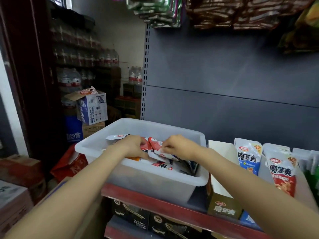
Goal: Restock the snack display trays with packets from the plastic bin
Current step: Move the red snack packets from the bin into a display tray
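Both hands in bin (pixel 96 144) on shelf (pixel 155 202): L hand (pixel 133 146) and R hand (pixel 176 146) each pinch red-white packets (pixel 155 144); fingertips hidden, print blurred. Trays (pixel 222 204) at right; upright packs (pixel 248 157) read "魔芋爽", "20%".

**Bare arms, nothing worn**

Two forearms enter from bottom of frame, both bare up to the frame edge; no sleeve or cuff in view. Left hand (pixel 133 146) & right hand (pixel 179 146): no gloves, rings, watch or wristband visible. Wrists plain. Fingers (pixel 164 149) short-looking, partly hidden; nails too small/blurred to tell. No marks seen on forearms.
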{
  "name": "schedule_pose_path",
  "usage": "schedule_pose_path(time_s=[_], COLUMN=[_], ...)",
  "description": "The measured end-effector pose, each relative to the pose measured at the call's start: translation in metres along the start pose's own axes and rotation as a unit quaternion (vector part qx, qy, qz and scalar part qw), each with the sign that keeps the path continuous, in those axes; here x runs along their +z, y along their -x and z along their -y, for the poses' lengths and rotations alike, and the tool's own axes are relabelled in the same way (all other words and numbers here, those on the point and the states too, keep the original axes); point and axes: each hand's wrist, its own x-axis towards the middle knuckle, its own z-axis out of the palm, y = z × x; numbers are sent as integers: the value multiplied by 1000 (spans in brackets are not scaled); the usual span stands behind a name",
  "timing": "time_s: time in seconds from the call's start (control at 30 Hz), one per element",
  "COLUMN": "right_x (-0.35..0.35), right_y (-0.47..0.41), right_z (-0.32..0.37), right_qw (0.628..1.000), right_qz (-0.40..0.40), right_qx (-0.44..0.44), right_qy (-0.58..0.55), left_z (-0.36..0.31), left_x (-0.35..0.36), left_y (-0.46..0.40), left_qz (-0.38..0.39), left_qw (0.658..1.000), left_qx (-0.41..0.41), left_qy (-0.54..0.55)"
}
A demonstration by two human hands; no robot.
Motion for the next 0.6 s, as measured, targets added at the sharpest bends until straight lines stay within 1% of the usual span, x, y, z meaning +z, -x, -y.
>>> schedule_pose_path(time_s=[0.07,0.13,0.2,0.3,0.37,0.5,0.6], right_x=[-4,-10,-18,-33,-42,-56,-71], right_y=[7,13,22,39,55,95,130], right_z=[0,0,-2,-6,-12,-27,-38], right_qw=[999,995,986,960,938,878,829], right_qz=[-26,-71,-146,-241,-279,-347,-365], right_qx=[2,6,17,17,23,48,71], right_qy=[-45,-64,-84,-145,-205,-325,-418], left_z=[-3,-8,-19,-44,-60,-96,-132], left_x=[-2,-4,-5,-10,-12,-13,-7], left_y=[5,11,19,35,39,41,42], left_qz=[-12,-40,-87,-153,-179,-219,-226], left_qw=[1000,998,988,962,950,928,915], left_qx=[2,22,72,145,172,199,220], left_qy=[9,46,103,172,189,225,251])
